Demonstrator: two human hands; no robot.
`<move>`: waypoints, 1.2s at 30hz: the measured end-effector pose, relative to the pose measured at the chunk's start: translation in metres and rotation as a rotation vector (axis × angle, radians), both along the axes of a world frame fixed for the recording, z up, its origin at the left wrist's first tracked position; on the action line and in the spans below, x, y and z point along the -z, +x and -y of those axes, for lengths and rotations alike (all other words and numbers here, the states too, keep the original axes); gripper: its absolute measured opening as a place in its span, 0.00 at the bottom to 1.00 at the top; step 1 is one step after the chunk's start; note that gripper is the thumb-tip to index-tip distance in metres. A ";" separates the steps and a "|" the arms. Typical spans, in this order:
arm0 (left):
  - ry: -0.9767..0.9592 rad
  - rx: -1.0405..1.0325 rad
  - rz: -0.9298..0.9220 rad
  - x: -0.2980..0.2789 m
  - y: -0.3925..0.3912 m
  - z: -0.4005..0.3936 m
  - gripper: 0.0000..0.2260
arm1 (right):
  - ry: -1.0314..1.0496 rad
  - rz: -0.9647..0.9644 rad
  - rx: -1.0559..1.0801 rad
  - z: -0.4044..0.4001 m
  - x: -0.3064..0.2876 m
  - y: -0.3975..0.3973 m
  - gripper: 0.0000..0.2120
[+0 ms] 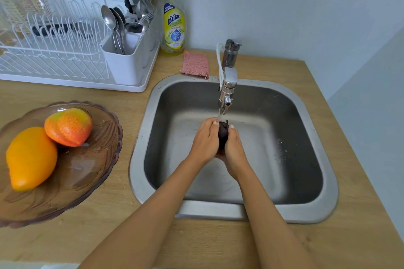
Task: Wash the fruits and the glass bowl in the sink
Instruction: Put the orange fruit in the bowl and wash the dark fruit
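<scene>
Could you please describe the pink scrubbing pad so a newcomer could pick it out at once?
Start at the steel sink and look to its back left corner. The pink scrubbing pad lies flat on the wooden counter between the tap and the yellow dish-soap bottle, the only pink woven thing there.

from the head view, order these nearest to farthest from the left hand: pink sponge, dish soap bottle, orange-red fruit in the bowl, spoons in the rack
Measured from the left hand:
1. Pink sponge, behind the sink's far-left corner.
2. Orange-red fruit, left, in the glass bowl.
3. Dish soap bottle, by the back wall.
4. Spoons, far left, in the rack's cup.
</scene>
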State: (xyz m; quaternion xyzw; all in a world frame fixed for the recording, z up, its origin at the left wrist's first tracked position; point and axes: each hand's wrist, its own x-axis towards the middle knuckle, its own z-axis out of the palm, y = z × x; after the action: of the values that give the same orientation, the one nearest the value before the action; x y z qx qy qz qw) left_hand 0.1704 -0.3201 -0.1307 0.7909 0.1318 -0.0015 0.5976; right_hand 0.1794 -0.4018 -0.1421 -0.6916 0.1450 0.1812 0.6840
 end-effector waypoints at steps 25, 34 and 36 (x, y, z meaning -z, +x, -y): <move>-0.358 -0.038 -0.281 0.024 -0.008 -0.016 0.31 | -0.474 0.251 -0.090 0.003 0.005 -0.008 0.26; -0.574 -0.124 -0.327 0.020 -0.007 -0.015 0.15 | -0.545 0.022 0.219 0.024 0.006 0.010 0.12; -0.585 -0.129 -0.333 0.020 -0.006 -0.016 0.15 | -0.458 0.054 0.252 0.024 -0.005 0.029 0.11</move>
State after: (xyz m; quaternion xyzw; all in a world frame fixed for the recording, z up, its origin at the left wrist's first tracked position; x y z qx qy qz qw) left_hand 0.1641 -0.3043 -0.1502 0.5650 0.2713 -0.1307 0.7682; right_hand 0.2085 -0.4261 -0.1370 -0.8096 0.2488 0.0386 0.5303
